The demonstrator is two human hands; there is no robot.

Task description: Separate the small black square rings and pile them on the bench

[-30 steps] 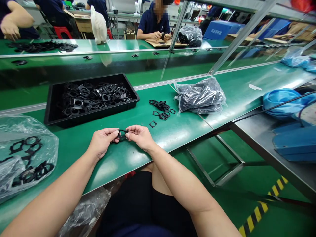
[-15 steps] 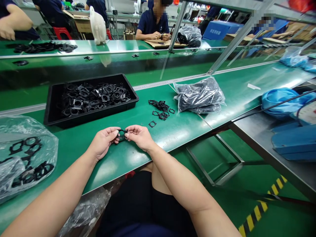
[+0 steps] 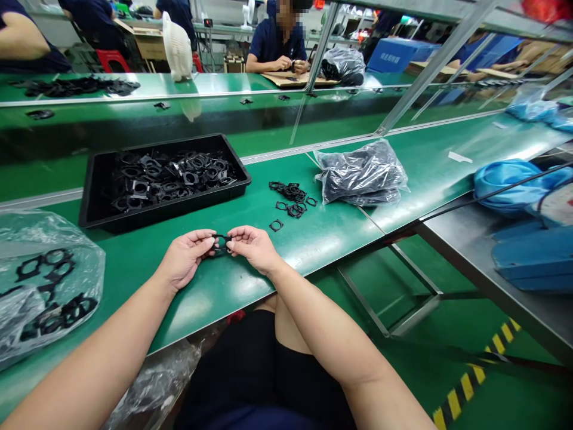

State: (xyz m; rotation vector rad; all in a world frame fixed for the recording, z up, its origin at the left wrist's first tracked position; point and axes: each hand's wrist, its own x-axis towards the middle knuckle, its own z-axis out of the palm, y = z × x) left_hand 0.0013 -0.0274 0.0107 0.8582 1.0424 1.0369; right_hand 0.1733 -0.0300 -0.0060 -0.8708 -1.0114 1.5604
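Between my two hands is a black ring-shaped plastic part [image 3: 222, 236], held just over the green tabletop. My left hand [image 3: 185, 255] pinches its left side and my right hand [image 3: 253, 248] pinches its right side. Fingers cover much of the part. Behind my hands stands a black tray [image 3: 168, 203] heaped with similar black parts [image 3: 179, 173]. Right of the tray, a small pile of thin black frames [image 3: 293, 192] lies on the table, with a single black frame [image 3: 276, 225] nearest my right hand.
A clear plastic bag [image 3: 85, 239] with black parts lies at the left. Right of the pile is a filled plastic bag [image 3: 362, 173]. A metal side table [image 3: 465, 239] adjoins at right. Beyond, a conveyor [image 3: 250, 122] carries scattered parts, and a co-worker [image 3: 277, 45] sits across.
My hands stay almost in place, both still pinching the black part. Small parts on the conveyor have shifted slightly to the right. At upper left, another person's hand has gone out of view.
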